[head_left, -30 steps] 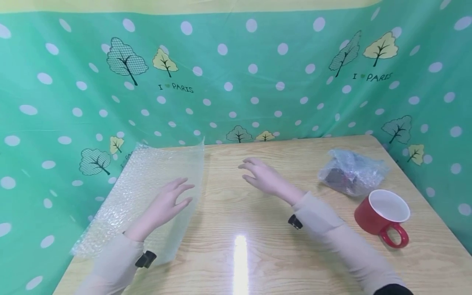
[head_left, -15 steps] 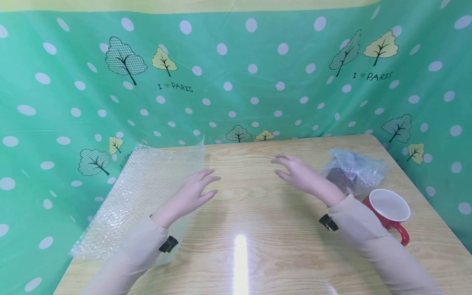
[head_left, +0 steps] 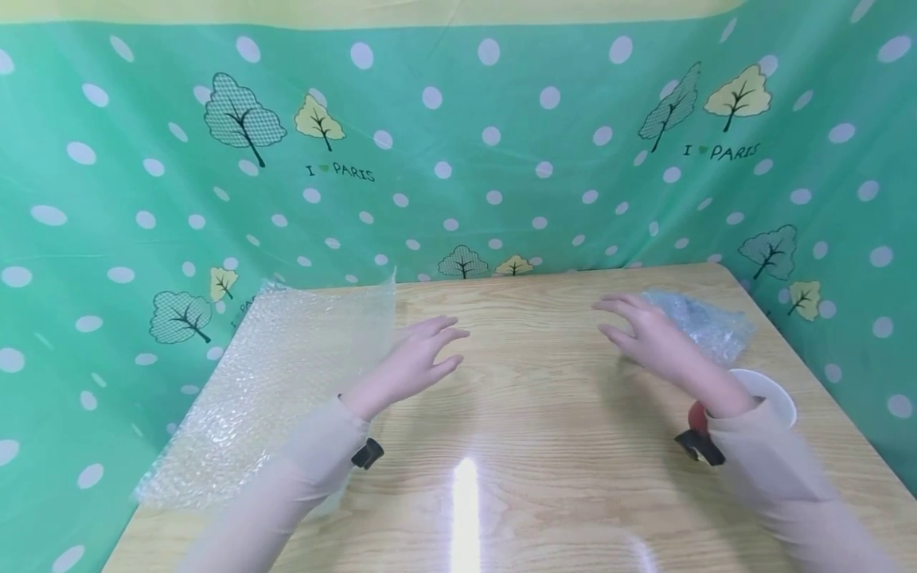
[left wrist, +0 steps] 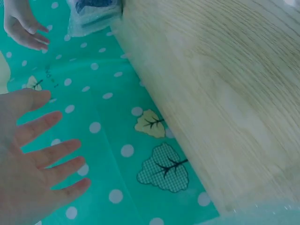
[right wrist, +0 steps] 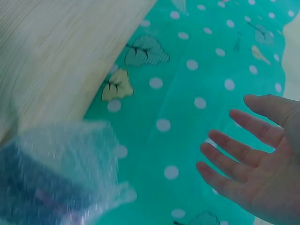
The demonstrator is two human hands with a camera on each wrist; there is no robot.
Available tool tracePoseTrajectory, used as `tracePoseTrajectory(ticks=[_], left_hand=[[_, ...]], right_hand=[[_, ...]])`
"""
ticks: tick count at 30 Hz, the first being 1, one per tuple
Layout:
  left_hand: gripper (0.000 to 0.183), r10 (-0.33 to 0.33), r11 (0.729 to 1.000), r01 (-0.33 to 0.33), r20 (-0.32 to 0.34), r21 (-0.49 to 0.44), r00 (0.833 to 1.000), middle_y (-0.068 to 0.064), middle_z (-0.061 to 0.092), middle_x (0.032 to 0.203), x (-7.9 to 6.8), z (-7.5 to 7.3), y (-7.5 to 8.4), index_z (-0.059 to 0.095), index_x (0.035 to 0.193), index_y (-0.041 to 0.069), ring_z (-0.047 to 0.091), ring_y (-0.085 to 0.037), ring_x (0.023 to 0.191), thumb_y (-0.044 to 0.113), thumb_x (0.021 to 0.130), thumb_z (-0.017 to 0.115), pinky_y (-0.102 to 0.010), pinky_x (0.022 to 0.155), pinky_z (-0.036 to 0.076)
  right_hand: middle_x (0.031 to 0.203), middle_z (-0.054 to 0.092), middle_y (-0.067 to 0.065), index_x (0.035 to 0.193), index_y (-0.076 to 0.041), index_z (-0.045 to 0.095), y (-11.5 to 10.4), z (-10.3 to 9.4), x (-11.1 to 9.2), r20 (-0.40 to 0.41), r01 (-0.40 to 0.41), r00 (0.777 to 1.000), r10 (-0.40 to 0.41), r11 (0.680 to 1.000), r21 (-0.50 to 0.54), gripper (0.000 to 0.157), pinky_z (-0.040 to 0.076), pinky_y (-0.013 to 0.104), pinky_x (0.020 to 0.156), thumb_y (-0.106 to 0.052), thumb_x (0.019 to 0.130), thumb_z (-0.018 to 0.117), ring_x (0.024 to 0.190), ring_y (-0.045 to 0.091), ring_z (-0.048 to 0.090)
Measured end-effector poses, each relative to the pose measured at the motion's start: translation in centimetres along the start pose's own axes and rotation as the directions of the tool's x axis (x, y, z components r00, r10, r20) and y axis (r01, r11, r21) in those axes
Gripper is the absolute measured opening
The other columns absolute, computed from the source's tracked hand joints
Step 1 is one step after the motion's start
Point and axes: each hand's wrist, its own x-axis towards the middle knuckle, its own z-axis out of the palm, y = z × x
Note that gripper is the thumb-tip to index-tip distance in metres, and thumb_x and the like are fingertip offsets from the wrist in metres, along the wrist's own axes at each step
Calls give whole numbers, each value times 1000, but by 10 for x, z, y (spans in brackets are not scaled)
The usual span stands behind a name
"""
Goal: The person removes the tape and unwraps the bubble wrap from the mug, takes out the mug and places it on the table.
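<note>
My left hand [head_left: 410, 362] hovers over the right edge of a clear bubble wrap sheet [head_left: 265, 406], fingers spread and holding nothing. To the right, my right hand [head_left: 662, 342] is in the air in front of a bubble-wrapped bundle [head_left: 709, 322], partly covering it. A dark item shows through the wrap of that bundle [right wrist: 51, 183] in the right wrist view, though its kind cannot be made out. Below the right forearm a red mug [head_left: 775, 391] with a white inside is mostly hidden. Extended, parted fingers [left wrist: 56, 154] of the left hand appear in the left wrist view.
A light wooden table [head_left: 516, 414] carries everything. Green dotted cloth [head_left: 458, 143] with printed trees hangs behind it and along both sides. The bubble wrap sheet lies on the left part, its far right corner standing up.
Both hands have moved to the right above the table, fingers still extended. The right forearm now covers much of the mug. Sheet, bundle and mug have stayed in place.
</note>
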Motion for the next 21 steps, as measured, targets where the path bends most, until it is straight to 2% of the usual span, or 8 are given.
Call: tracePoseTrajectory(ticks=[8, 15, 21], left_hand=[[40, 39, 998, -38, 22, -54, 999, -15, 42, 132, 26, 10, 19, 49, 124, 8, 36, -30, 123, 25, 88, 54, -46, 105, 26], [43, 95, 992, -91, 37, -83, 995, -14, 42, 132, 49, 22, 39, 46, 126, 7, 37, -27, 123, 26, 89, 52, -43, 105, 26], [45, 121, 986, -116, 37, -120, 992, -13, 42, 133, 66, 31, 57, 43, 129, 7, 37, -26, 123, 27, 89, 52, -41, 106, 26]], right_hand=[[121, 44, 27, 117, 4, 50, 16, -23, -22, -55, 24, 998, -24, 1000, 1, 31, 35, 59, 88, -7, 88, 52, 113, 44, 38], [121, 45, 26, 120, 3, 48, 30, -45, -36, -41, -33, 999, 33, 999, -9, 34, 36, 59, 86, -14, 91, 50, 113, 44, 38], [118, 49, 25, 120, 4, 49, 39, -62, -45, -69, -30, 997, 26, 998, -48, 35, 40, 54, 78, -15, 90, 51, 107, 43, 43]])
